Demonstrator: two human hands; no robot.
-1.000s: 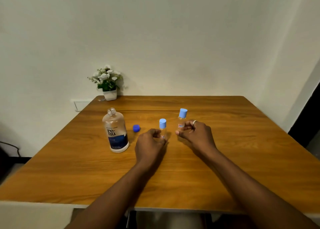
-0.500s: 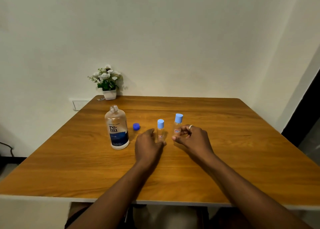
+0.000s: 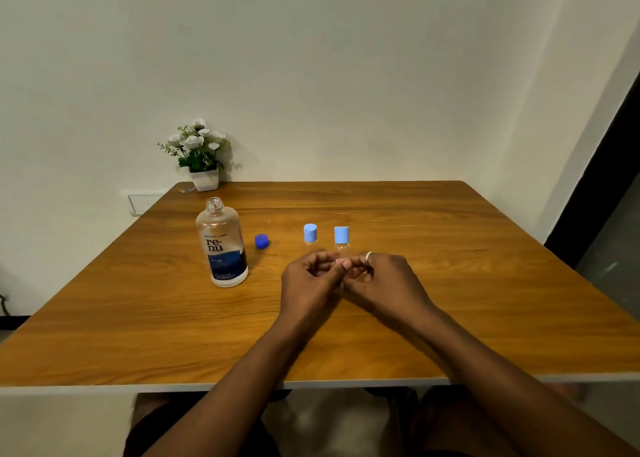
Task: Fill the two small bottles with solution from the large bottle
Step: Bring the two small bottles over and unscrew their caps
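The large clear bottle [image 3: 221, 245] with a blue label stands uncapped at the left of the wooden table [image 3: 485, 283]. Its dark blue cap [image 3: 261, 241] lies just to its right. Two small clear bottles stand side by side, each with a light-blue cap. My left hand [image 3: 308, 280] curls round the lower body of the left small bottle [image 3: 310, 234]. My right hand [image 3: 388, 280], which wears a ring, pinches the right small bottle [image 3: 341, 236] at its label. The fingertips of both hands meet between the bottles and hide their bases.
A small white pot of white flowers [image 3: 201, 158] stands at the table's far left corner against the wall. A wall socket [image 3: 143, 202] sits left of the table. My knees show under the near edge.
Both hands have drawn together, bringing the two small bottles closer to each other. The large bottle and its cap have not moved.
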